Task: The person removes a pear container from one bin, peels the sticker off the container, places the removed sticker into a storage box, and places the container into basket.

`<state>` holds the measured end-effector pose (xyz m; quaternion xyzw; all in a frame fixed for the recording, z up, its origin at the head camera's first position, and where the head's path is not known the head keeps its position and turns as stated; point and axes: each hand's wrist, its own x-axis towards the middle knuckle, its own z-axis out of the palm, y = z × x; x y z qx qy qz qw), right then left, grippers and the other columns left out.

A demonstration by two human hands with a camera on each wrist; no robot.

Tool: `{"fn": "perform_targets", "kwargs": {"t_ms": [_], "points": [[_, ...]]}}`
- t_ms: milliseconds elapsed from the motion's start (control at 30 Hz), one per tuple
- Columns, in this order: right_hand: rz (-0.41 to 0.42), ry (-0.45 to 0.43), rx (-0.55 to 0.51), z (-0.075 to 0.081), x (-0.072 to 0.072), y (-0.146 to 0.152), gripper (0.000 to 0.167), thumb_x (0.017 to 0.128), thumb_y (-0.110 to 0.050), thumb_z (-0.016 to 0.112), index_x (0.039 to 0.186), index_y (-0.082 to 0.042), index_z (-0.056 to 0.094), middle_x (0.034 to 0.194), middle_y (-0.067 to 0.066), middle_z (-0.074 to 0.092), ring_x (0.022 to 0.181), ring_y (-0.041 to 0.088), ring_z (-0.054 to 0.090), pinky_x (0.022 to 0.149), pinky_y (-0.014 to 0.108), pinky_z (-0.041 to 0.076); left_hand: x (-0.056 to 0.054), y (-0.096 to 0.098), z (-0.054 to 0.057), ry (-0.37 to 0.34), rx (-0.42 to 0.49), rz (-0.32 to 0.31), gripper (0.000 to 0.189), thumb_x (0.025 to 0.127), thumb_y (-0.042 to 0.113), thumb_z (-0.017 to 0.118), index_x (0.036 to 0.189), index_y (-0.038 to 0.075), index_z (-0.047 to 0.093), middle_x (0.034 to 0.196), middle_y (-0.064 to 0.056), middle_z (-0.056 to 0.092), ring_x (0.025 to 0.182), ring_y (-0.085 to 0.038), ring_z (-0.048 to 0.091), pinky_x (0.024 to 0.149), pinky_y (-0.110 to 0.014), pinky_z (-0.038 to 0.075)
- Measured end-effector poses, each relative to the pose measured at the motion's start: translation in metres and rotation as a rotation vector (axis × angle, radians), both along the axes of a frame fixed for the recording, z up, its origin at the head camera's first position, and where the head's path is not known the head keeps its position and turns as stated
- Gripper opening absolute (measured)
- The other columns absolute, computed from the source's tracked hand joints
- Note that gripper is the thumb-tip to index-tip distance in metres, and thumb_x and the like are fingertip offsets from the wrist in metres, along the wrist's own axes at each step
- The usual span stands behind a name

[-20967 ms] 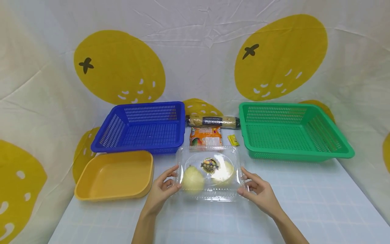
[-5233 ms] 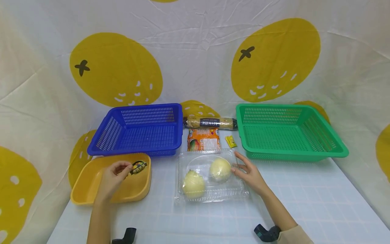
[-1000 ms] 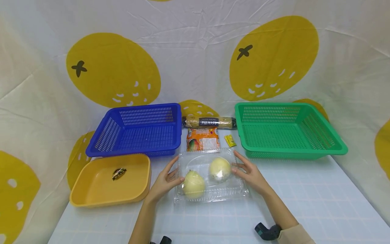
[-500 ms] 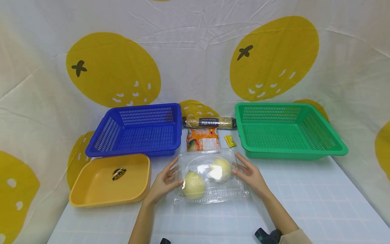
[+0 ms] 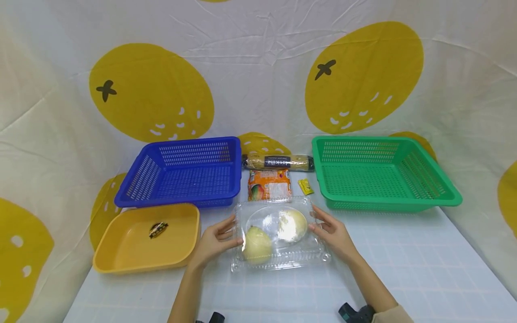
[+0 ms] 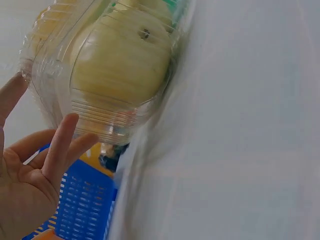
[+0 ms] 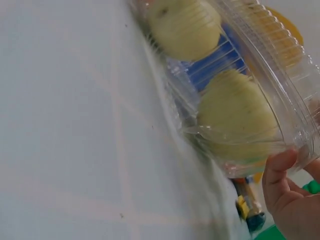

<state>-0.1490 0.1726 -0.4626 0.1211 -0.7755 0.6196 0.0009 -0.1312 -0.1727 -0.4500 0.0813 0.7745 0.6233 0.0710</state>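
Note:
A clear plastic clamshell box [image 5: 282, 264] holds two pale yellow-green pears, one at left [image 5: 257, 246] and one at right [image 5: 292, 225]. Its lid is down over them. My left hand [image 5: 212, 241] holds the box's left side, with fingertips at its rim and wall in the left wrist view. On the other side, my right hand [image 5: 336, 235] grips the right edge; in the right wrist view the thumb [image 7: 282, 159] lies against a corner. The black-and-gold label [image 5: 158, 229] lies, partly curled, in the yellow basin [image 5: 125, 260].
A blue basket [image 5: 194, 181] stands behind the basin, and a green basket [image 5: 363, 175] at back right. Between them lie a long packet [image 5: 278, 162] with dark ends, an orange packet [image 5: 269, 185] and a small yellow sachet [image 5: 305, 186]. A patterned cloth [image 5: 254, 67] hangs behind.
The label left the box lid; my left hand held it over the basin, where it now lies. That hand returned to the box. Lately the glare on the lid has shifted and the box moved slightly.

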Motion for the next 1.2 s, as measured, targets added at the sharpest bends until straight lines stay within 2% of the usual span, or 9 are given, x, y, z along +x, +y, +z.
{"fn": "perform_targets", "kwargs": {"t_ms": [133,233,400,567,833,1067,1200], "points": [[0.009,-0.015,-0.046,0.001,0.002,0.001,0.059,0.087,-0.006,0.065,0.141,-0.001,0.041,0.130,0.028,0.049,0.088,0.014,0.064,0.059,0.023,0.052,0.000,-0.001,0.004,-0.013,-0.004,-0.012,0.073,0.076,0.014,0.079,0.138,0.000,0.044,0.133,-0.025,0.050,0.115,-0.041,0.054,0.092,-0.043,0.047],[0.030,-0.014,-0.074,0.003,0.003,0.002,0.059,0.088,-0.004,0.064,0.141,0.001,0.039,0.130,0.030,0.047,0.079,0.010,0.062,0.055,0.023,0.051,0.001,-0.001,0.007,-0.026,0.000,-0.017,0.072,0.076,0.013,0.079,0.138,0.000,0.045,0.132,-0.026,0.050,0.115,-0.042,0.053,0.092,-0.043,0.047],[0.046,-0.002,-0.088,0.009,0.005,0.002,0.058,0.089,-0.004,0.063,0.141,0.002,0.038,0.133,0.028,0.046,0.087,0.006,0.063,0.058,0.022,0.052,0.000,-0.004,0.015,-0.028,0.010,-0.033,0.073,0.076,0.014,0.078,0.139,0.000,0.044,0.132,-0.028,0.049,0.115,-0.042,0.053,0.092,-0.043,0.047],[0.055,-0.001,-0.090,0.019,0.006,0.001,0.057,0.089,-0.004,0.061,0.141,0.002,0.038,0.133,0.029,0.045,0.096,0.003,0.061,0.063,0.024,0.054,-0.004,-0.009,0.026,0.001,0.016,-0.066,0.072,0.077,0.013,0.077,0.139,-0.002,0.043,0.132,-0.028,0.049,0.114,-0.041,0.054,0.089,-0.040,0.049],[0.085,-0.029,-0.088,0.033,0.009,0.001,0.058,0.089,-0.004,0.062,0.141,0.003,0.037,0.134,0.031,0.043,0.088,0.007,0.062,0.056,0.025,0.052,-0.007,-0.014,0.040,0.003,-0.027,-0.118,0.072,0.079,0.015,0.076,0.138,-0.005,0.041,0.132,-0.030,0.048,0.113,-0.041,0.055,0.084,-0.036,0.052],[0.100,-0.008,-0.097,0.039,0.011,0.002,0.058,0.089,-0.002,0.061,0.141,0.005,0.036,0.133,0.030,0.043,0.085,0.005,0.061,0.053,0.023,0.050,-0.003,-0.015,0.055,-0.045,-0.009,-0.100,0.074,0.078,0.017,0.077,0.140,-0.001,0.041,0.134,-0.029,0.047,0.115,-0.040,0.054,0.082,-0.037,0.053],[0.122,0.017,-0.102,0.046,0.010,0.001,0.058,0.089,-0.002,0.060,0.141,0.006,0.035,0.133,0.031,0.042,0.087,0.006,0.061,0.053,0.023,0.051,-0.004,-0.018,0.064,-0.046,-0.006,-0.110,0.073,0.079,0.017,0.077,0.140,-0.001,0.041,0.133,-0.029,0.047,0.114,-0.040,0.055,0.078,-0.036,0.055]]}}
